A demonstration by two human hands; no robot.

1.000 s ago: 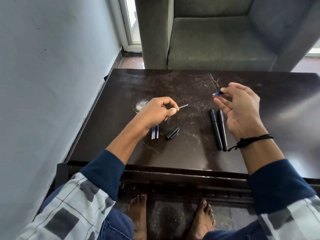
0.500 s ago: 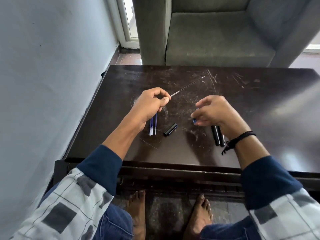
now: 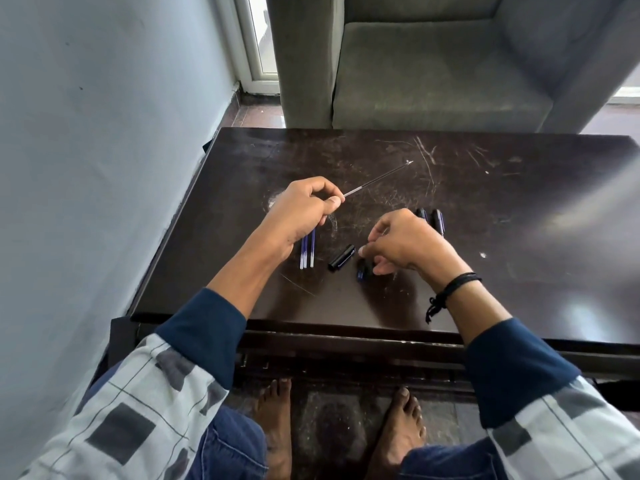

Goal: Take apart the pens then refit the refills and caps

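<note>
- Two bare feet [image 3: 346,434] are resting on the speckled floor under the table's near edge.
- The dark wooden table [image 3: 519,271] is showing many pale scratches and is catching a glare on its right side.
- The right hand [image 3: 408,247] is hovering low over the tabletop with its fingers curled. Its thumb is sitting just beside a small dark pen piece [image 3: 362,271], and I cannot tell whether it is gripping that piece.
- A black cap [image 3: 342,258] is lying tilted between the two hands.
- Three loose refills [image 3: 307,252] are lying side by side, partly under the left hand.
- The left hand [image 3: 304,213] is pinching one end of a thin refill [image 3: 377,178] between thumb and forefinger, the other fingers curled in. The refill's tip is pointing away to the right, above the tabletop.
- Two black pen barrels [image 3: 429,218] are lying together, poking out beyond the right hand.
- A grey armchair [image 3: 433,64] is standing just beyond the table.
- A pale wall [image 3: 104,133] is running along the left, meeting a white door frame [image 3: 258,46].
</note>
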